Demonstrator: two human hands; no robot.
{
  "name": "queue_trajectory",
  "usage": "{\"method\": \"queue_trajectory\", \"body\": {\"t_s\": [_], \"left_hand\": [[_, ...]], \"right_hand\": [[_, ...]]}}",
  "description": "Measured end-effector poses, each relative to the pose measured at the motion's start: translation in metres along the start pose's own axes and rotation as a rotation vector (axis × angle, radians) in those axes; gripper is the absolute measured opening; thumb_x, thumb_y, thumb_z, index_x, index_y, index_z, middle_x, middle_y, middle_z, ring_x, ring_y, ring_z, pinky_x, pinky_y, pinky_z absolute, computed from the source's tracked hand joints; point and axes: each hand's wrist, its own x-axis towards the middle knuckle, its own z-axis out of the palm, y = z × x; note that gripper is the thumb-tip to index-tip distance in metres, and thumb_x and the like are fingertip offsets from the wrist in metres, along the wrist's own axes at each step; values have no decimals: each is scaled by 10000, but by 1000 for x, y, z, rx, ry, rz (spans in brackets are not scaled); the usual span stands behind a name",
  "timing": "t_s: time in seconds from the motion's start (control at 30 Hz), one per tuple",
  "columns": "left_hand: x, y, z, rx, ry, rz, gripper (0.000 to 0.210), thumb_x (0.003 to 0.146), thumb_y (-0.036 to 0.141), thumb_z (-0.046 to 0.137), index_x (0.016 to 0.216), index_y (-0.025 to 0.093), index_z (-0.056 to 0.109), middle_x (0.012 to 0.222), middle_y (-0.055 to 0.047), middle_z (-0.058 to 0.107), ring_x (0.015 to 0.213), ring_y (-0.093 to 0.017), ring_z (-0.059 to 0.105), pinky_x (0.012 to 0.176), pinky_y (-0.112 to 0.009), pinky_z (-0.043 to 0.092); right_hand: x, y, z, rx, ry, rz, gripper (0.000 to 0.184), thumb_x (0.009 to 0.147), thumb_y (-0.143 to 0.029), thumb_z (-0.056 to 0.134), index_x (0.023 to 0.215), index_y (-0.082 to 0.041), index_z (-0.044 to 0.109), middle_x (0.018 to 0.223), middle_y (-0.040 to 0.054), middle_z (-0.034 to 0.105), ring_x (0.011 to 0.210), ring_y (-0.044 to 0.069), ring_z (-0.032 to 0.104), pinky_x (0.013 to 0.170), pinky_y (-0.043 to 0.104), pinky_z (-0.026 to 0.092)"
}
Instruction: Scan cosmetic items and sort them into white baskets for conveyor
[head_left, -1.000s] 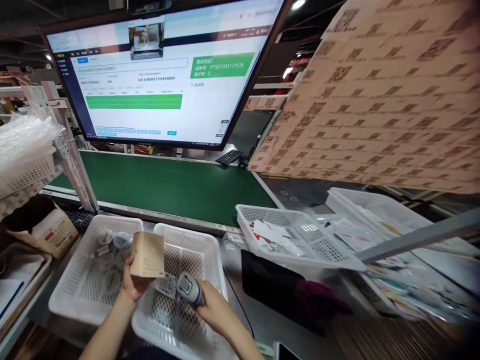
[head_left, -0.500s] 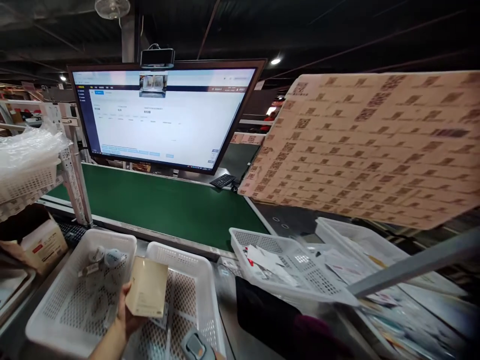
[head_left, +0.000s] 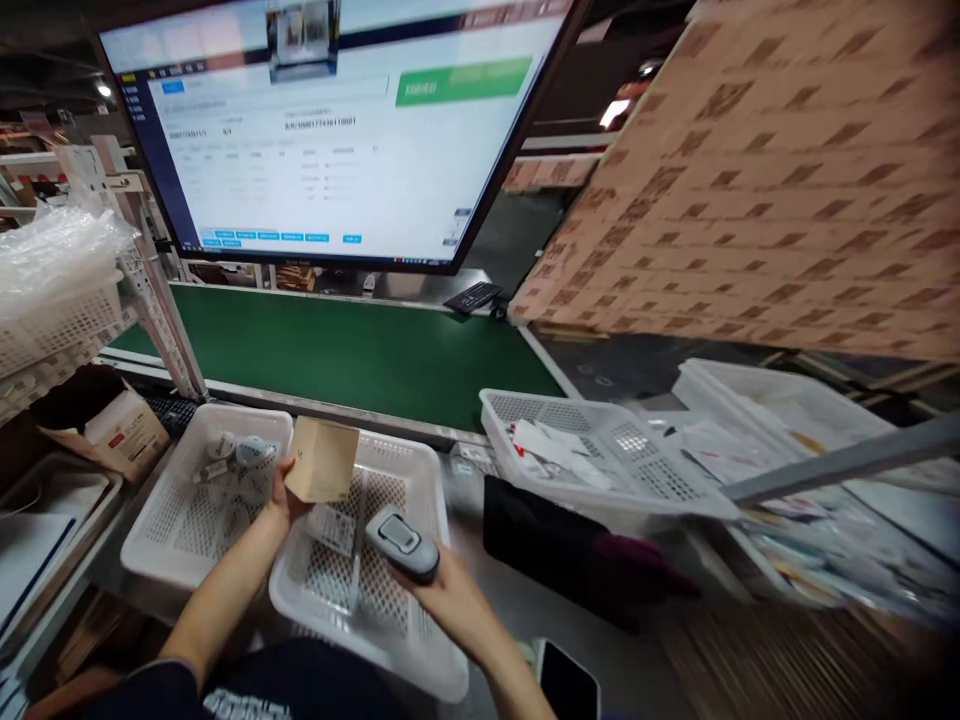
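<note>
My left hand grips a small tan cardboard box by its left side, above the gap between two white plastic baskets. My right hand is closed round a grey handheld barcode scanner, held over the right basket. The scanner's head points up and left, towards the box but apart from it. In the right basket lies a clear bag with a white label. Several small round and clear-wrapped items sit in the left basket.
A large monitor stands beyond a green conveyor belt. To the right are a white basket of papers, a black cloth-like thing and a slanted metal bar. A phone lies near my right forearm. An opened carton is at left.
The view has tilted down. My right hand and the scanner have come further into view. The monitor now shows a green banner and new lines of text. The box stays in my left hand.
</note>
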Motion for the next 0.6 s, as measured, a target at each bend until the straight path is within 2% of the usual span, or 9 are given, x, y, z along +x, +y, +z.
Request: {"method": "queue_trajectory", "body": {"t_s": [0.07,0.13,0.27,0.4,0.5,0.6], "left_hand": [[11,8,12,16,107,12,562,743,538,765,1195,206,746,1017,-109,842,1116,-352,800,1138,-511,576],[17,10,21,45,150,57,626,828,594,679,1315,203,714,1101,-116,834,1196,-344,760,1142,-510,561],[16,2,28,171,96,95,744,919,709,562,1458,210,675,1237,-147,806,1425,-379,640,1202,-556,513],[10,-4,25,170,131,65,708,859,654,642,1394,198,728,1167,-130,818,1425,-386,659,1231,-563,520],[11,-11,19,236,155,46,684,777,630,728,1291,181,747,1175,-135,823,1447,-420,644,1244,-584,510],[17,-27,14,415,188,35,572,749,456,837,1233,163,748,1295,-179,798,1463,-448,624,1255,-586,470]], "right_hand": [[4,-11,0,-5,39,-8,600,745,-580,859,1201,-201,765,1223,172,849,1197,432,792,1102,618,614],[4,-20,1,-35,90,-38,593,758,-576,852,1212,-206,755,1236,167,840,1200,423,786,1094,609,614],[-3,-34,3,-134,96,-108,483,853,-514,803,1231,-218,751,1208,140,829,1147,369,787,1018,527,630],[-13,-36,4,-192,48,-99,441,866,-456,755,1237,-216,743,1207,140,827,1129,363,784,985,512,620],[-24,-25,5,-220,47,-48,458,858,-485,751,1225,-212,744,1213,151,825,1130,375,784,983,518,614],[-37,-6,6,-212,76,18,485,860,-530,748,1226,-211,743,1217,156,825,1136,382,788,994,520,620]]}}
